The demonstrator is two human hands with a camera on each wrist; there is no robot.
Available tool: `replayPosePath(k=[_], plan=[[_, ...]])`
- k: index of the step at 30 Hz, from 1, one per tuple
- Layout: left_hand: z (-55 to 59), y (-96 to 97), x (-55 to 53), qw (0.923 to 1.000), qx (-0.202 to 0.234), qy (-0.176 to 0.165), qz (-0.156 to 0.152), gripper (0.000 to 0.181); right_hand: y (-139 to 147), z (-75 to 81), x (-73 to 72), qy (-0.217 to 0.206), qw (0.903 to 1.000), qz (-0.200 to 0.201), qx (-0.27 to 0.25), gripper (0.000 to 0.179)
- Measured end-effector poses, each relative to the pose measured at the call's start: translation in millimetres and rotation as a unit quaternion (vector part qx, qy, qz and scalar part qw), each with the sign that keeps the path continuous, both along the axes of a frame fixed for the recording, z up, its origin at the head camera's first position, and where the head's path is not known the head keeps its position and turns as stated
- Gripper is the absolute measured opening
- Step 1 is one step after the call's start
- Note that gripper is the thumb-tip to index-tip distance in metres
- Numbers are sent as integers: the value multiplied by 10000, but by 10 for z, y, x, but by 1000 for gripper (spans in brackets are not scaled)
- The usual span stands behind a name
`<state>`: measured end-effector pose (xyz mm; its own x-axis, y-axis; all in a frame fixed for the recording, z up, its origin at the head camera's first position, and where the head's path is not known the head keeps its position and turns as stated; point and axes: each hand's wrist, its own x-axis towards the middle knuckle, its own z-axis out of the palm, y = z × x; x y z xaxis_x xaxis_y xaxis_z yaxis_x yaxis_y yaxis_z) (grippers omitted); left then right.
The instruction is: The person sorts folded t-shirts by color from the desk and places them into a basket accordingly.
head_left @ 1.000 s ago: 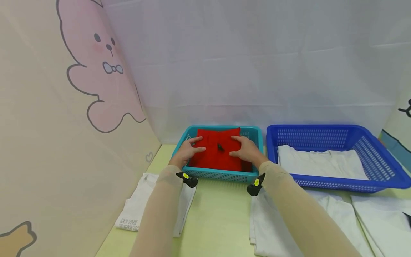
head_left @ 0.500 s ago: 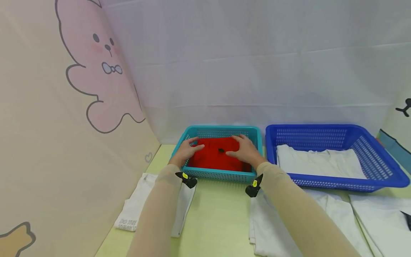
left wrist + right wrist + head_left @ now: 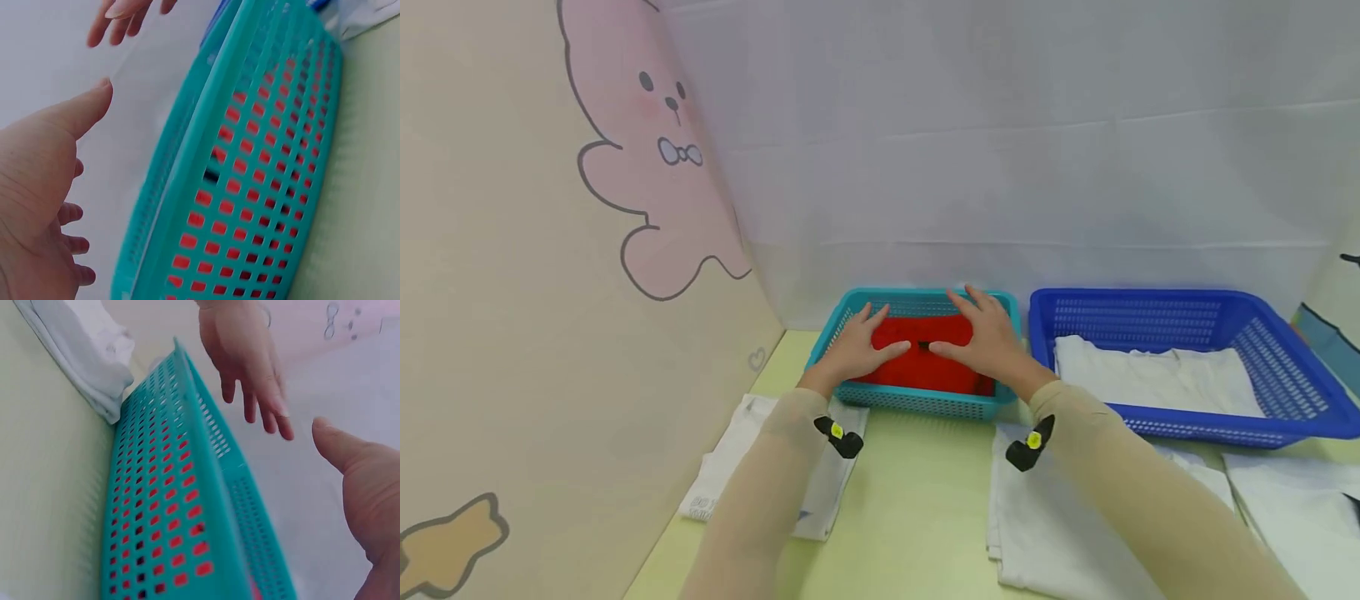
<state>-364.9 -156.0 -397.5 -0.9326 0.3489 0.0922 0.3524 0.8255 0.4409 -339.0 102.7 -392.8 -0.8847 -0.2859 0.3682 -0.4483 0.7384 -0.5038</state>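
Note:
A folded red cloth item (image 3: pixel 921 371), perhaps a garment, with a small dark mark lies in the teal basket (image 3: pixel 925 405) against the back wall. My left hand (image 3: pixel 850 350) is above the basket's left part, fingers spread and relaxed. Over the right part, my right hand (image 3: pixel 991 343) has its fingers spread too. Neither hand holds anything. Both wrist views show the hands, left (image 3: pixel 37 181) and right (image 3: pixel 375 494), raised clear of the basket rim. Through the mesh wall the red cloth (image 3: pixel 178 559) shows.
A larger blue basket (image 3: pixel 1157 421) to the right contains a folded white garment (image 3: pixel 1157 379). A white printed garment (image 3: pixel 737 450) lies on the table at left. More folded white clothes (image 3: pixel 1060 517) lie at right, partly under my right arm.
The red cloth has sunk from standing higher at the back to lying low in the basket. Both hands have come off it and lifted, moving closer together.

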Motion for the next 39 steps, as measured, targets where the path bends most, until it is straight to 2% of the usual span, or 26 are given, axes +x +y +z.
replayPosePath(k=[5,9,11,14,18,24,28,32,39], plan=[[107,158,396,9969,-363,425,-545,90,330,233,317,57,9995,278,171,95],[116,255,703,9917,-522,699,-944,90,622,336,585,183,9986,306,386,95],[112,310,818,9877,-631,826,-1169,89,791,367,716,273,9984,292,412,95],[101,377,969,9807,-796,1006,-1478,89,1033,376,901,348,9982,248,427,96],[75,440,1142,9731,-944,1188,-1736,88,1318,342,1115,468,9979,286,336,97],[34,577,1418,9634,-937,1220,-2197,85,1664,234,1455,578,9977,342,130,98],[-10,679,1546,9547,-1011,1211,-2524,85,1823,141,1676,597,9974,385,140,96],[-103,770,1591,9492,-1144,1099,-2717,84,1892,23,1829,595,9964,353,492,92],[-296,949,1607,9388,-1803,964,-2771,85,2043,-366,1931,158,9960,298,827,85]])
